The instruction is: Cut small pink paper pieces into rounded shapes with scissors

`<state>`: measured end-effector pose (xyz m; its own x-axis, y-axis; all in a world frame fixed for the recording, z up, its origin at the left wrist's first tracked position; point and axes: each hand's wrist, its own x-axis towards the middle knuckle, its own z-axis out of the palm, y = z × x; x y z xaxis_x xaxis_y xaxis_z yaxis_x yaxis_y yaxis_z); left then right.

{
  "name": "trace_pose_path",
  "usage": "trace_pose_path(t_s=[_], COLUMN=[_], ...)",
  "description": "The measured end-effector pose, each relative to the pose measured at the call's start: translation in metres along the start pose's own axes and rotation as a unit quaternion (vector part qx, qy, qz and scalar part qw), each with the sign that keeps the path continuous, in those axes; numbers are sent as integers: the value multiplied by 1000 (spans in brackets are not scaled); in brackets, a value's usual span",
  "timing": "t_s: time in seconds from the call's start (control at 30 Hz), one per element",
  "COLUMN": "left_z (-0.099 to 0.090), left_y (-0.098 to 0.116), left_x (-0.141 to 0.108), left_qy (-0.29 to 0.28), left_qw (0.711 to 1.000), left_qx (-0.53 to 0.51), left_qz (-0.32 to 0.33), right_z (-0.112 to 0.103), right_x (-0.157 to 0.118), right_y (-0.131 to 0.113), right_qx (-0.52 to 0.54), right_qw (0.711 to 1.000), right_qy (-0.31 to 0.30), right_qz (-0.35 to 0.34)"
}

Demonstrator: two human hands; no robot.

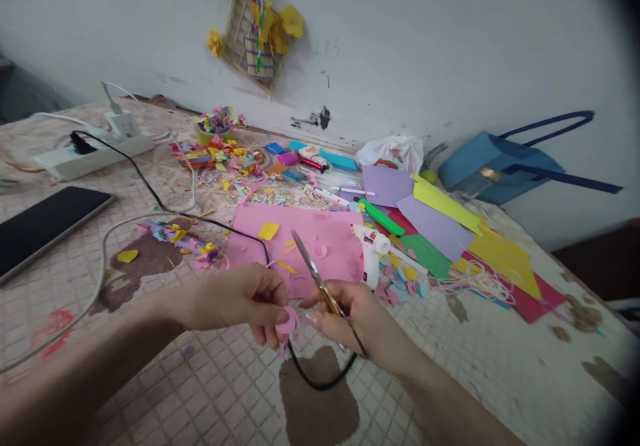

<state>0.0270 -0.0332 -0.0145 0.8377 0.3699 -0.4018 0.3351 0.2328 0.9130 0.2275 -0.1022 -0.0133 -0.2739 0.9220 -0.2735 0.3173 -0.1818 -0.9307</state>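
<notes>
Near the front of the table, my left hand (250,303) pinches a small curled piece of pink paper (287,321) between thumb and fingers. Just to its right, my right hand (350,316) is closed around a pair of scissors (320,283), whose blades point up and to the left, away from the pink piece. The fingertips of both hands are close together at the paper. Behind them lies a pink sheet (300,223) with yellow and pink scraps on it. A white glue gun (370,256) rests at the sheet's right edge.
A black cable (320,387) loops below my hands. At left are a phone (50,223) and a power strip (95,156). Paper scraps (220,156) lie behind the sheet; coloured sheets (435,226) and a blue bag (500,166) are at right.
</notes>
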Motion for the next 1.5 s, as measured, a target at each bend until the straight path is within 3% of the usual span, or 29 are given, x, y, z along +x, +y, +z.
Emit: trace_pose_path(t_s=[0.17,0.33,0.63,0.8,0.93,1.07,1.2,1.3,1.5], left_z=[9,12,13,26,35,34,26,21,16], left_y=[-1,-1,-3,-2,-4,-5,-4,-4,-2], left_x=[1,1,9,12,15,15,12,11,12], left_qy=[-6,9,110,205,249,271,300,330,358], left_qw=[999,999,991,976,961,950,933,918,897], left_qx=[31,52,-28,-46,-97,-117,-153,-170,-210], left_qz=[-2,-1,71,63,70,99,124,140,155], right_z=[9,9,13,18,22,21,19,18,19], right_x=[8,9,9,9,11,8,-7,-16,-20], right_y=[-5,-3,0,1,3,6,15,27,30], right_qx=[-3,-18,17,34,52,86,108,106,132], right_qw=[998,996,994,987,982,983,986,993,991], right_qy=[-58,-77,95,147,170,146,78,5,-37], right_qz=[-21,-30,-55,-53,-57,-77,-98,-56,10])
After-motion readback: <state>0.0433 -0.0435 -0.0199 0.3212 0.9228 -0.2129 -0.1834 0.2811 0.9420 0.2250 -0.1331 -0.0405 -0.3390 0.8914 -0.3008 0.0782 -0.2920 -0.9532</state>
